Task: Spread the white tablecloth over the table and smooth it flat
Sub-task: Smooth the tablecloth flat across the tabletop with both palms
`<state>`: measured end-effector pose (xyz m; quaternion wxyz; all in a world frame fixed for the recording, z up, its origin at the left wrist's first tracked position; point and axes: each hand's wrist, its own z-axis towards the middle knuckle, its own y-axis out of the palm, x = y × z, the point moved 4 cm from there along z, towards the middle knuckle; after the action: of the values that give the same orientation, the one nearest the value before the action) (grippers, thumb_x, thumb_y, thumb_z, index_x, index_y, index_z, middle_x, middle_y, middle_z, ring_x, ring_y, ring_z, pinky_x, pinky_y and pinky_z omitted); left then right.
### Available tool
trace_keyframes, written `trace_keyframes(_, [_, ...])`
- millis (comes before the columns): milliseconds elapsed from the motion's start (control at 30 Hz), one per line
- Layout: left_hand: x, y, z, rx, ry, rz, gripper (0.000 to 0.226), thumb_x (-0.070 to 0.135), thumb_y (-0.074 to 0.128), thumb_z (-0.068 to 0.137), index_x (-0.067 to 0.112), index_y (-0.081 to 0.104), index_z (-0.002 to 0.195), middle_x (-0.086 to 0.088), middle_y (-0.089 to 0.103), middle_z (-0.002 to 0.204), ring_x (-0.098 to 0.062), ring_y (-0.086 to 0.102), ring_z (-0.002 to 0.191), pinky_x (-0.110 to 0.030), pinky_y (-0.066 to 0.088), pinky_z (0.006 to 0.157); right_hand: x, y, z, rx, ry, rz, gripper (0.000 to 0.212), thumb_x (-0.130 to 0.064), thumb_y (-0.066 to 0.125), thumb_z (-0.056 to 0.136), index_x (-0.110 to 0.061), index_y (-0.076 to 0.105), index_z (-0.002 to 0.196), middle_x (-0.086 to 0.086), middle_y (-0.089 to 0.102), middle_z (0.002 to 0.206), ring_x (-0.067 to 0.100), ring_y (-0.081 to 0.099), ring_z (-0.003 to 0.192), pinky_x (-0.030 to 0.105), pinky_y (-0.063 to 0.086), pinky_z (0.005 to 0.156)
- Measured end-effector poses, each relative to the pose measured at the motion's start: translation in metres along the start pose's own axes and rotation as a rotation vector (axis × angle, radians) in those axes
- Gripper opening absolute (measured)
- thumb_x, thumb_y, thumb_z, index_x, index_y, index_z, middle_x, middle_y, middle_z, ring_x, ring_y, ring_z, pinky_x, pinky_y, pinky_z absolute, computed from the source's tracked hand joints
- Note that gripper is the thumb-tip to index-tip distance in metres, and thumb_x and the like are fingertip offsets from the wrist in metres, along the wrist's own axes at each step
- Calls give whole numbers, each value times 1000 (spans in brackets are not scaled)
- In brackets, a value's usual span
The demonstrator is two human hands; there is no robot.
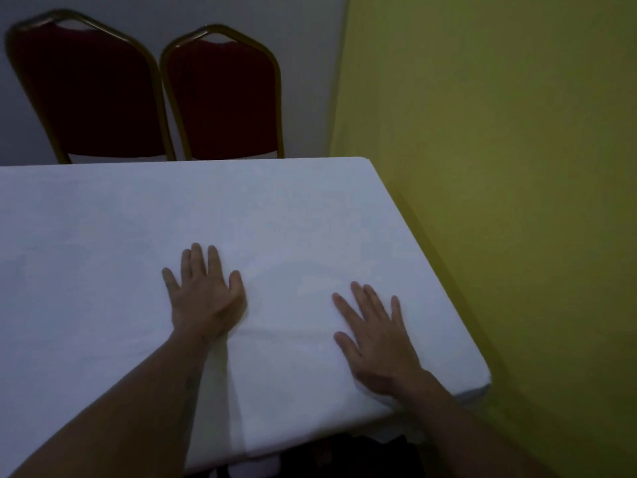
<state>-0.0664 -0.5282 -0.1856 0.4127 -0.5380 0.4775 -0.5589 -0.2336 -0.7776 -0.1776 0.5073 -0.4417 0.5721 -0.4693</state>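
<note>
The white tablecloth (144, 236) covers the whole visible tabletop, from the far edge to the near edge and round the right-hand corners. My left hand (203, 298) lies palm down on the cloth near the middle, fingers straight and slightly spread. My right hand (375, 339) presses flat on the cloth closer to the right edge, fingers spread. A few shallow creases run across the cloth between the two hands. The table itself is hidden under the cloth.
Two dark red chairs with gold frames, one (86, 94) on the left and one (224, 98) beside it, stand behind the table's far edge. A yellow-green wall (499, 167) runs close along the table's right side. The room is dim.
</note>
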Motion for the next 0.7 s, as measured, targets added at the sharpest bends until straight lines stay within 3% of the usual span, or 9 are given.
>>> trace_keyframes(167, [4,1,-2,2,1,17,76,54,15,93,16,7,158,-10,-2,166,-25,-6,153,-57,-3,121,97,-9,-25,9,368,-56,70,-63,11,88,-41,11,154,-3,8,165,21,8,152,60,11,117])
trace_keyframes(267, [-2,-3,2,6,-3,6,76,53,16,93,14,8,158,-11,-1,166,-26,-5,153,-57,-4,120,105,-17,-23,-108,451,-103,64,-58,18,95,-40,1,155,-2,1,166,25,6,151,60,8,117])
trace_keyframes(367, [-1,-3,0,-31,14,-18,76,54,16,94,14,5,158,-12,-3,166,-26,-8,153,-57,-7,120,77,-26,-8,-145,472,-143,68,-54,18,95,-28,5,157,3,-1,166,24,2,152,56,4,119])
trace_keyframes(500, [-10,-17,4,-91,59,-150,68,44,28,97,14,15,157,-9,5,166,-23,0,153,-50,-3,122,-8,-30,20,-110,174,-60,83,-58,6,82,-23,10,157,5,0,166,23,-2,152,47,-3,121])
trace_keyframes(600, [-33,-46,13,-87,41,-378,60,33,34,91,8,43,145,-10,39,155,-25,35,143,-42,23,117,-84,-22,32,-133,-138,-59,75,-54,17,88,-25,14,157,5,4,165,25,3,152,49,0,122])
trace_keyframes(700, [-56,-57,12,-16,-79,-500,49,26,43,99,6,45,144,-10,44,152,-26,40,140,-37,27,115,-144,-8,41,-180,-371,-36,66,-51,26,94,-31,15,156,3,4,166,24,0,152,52,-1,121])
